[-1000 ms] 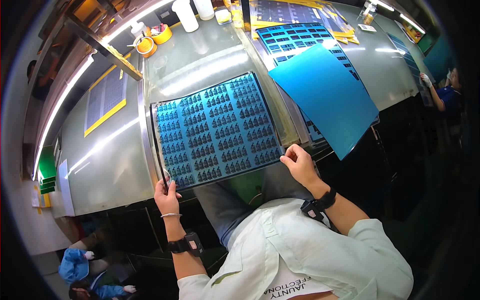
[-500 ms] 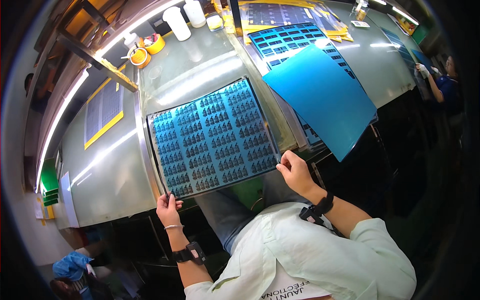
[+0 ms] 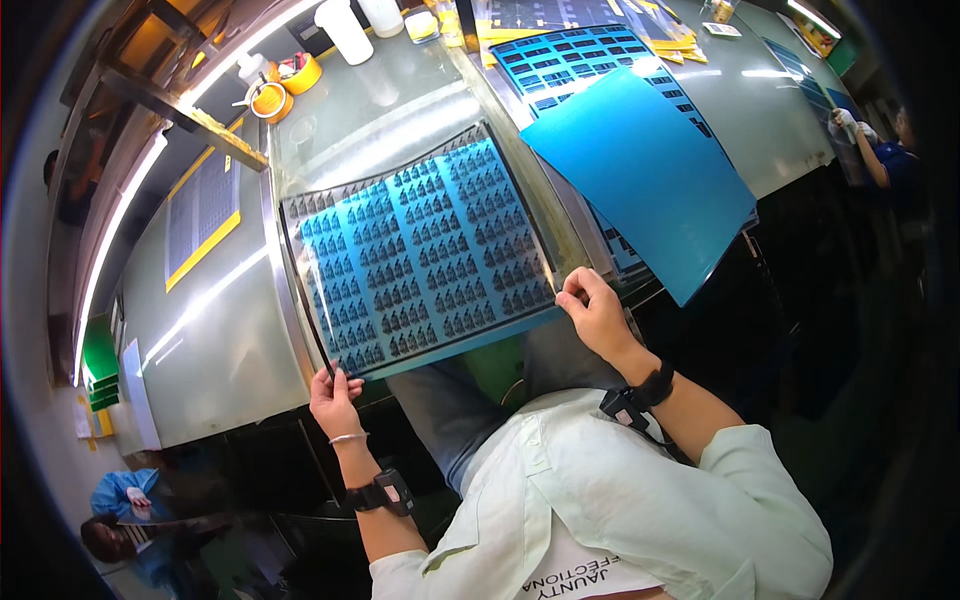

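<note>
A clear film printed with rows of small black patterns (image 3: 415, 265) lies over a blue panel (image 3: 465, 345) on the glass-topped bench in front of me. The film's far edge curls past the panel, and a plain blue strip shows along the near side. My left hand (image 3: 337, 395) pinches the near left corner of the film, with fingers closed. At the near right corner my right hand (image 3: 595, 312) is closed in a pinch on the edge. Whether each pinch takes in film and panel together, I cannot tell.
On the right, a plain blue panel (image 3: 645, 180) lies askew on a stack of patterned blue panels (image 3: 560, 65). Yellow-edged films (image 3: 665, 30) lie behind. White bottles (image 3: 343, 32) and tape rolls (image 3: 270, 102) stand at the back left. Co-workers are at both sides.
The film has shifted away from me relative to the blue panel, whose plain strip now shows nearest me. Both hands still pinch the near corners. The co-worker at lower left has moved.
</note>
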Demonstrator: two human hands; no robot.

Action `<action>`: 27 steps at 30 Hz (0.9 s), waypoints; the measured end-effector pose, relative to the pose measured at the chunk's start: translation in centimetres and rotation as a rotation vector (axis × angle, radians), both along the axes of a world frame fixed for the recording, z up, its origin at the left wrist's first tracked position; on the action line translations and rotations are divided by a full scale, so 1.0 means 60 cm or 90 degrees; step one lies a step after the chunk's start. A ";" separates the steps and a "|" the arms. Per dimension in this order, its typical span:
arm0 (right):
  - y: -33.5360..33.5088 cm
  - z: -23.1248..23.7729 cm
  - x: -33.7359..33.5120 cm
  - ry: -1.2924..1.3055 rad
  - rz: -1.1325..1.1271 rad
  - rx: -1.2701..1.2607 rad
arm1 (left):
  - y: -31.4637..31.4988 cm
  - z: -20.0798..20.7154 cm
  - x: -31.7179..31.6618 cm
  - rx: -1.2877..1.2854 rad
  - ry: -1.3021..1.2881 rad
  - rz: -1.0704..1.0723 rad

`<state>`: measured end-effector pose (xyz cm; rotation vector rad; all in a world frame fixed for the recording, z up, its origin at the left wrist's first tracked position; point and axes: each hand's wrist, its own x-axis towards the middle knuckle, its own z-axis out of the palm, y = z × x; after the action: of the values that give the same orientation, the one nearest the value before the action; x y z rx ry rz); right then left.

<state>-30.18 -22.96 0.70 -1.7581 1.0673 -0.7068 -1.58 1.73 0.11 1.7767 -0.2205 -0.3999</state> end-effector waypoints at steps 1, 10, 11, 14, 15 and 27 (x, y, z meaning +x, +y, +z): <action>0.001 0.001 0.001 0.002 0.004 -0.001 | -0.003 0.000 0.002 -0.016 -0.006 -0.007; 0.005 -0.005 -0.007 0.062 0.012 0.035 | 0.007 -0.009 -0.002 -0.016 0.000 0.008; 0.004 -0.004 -0.008 0.062 0.016 0.034 | 0.006 -0.011 -0.002 -0.020 0.004 0.012; 0.002 -0.007 -0.007 0.049 0.017 0.040 | 0.007 -0.016 -0.002 -0.024 0.009 0.020; 0.002 -0.008 -0.006 0.034 0.012 0.047 | 0.007 -0.017 -0.002 -0.025 0.008 0.023; 0.012 -0.050 -0.019 -0.035 0.021 0.064 | 0.010 -0.025 0.002 0.030 -0.243 0.065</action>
<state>-31.31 -22.27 -2.30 -1.6572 1.0176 -0.6655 -1.48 2.31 -1.36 1.8915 -0.3893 0.0122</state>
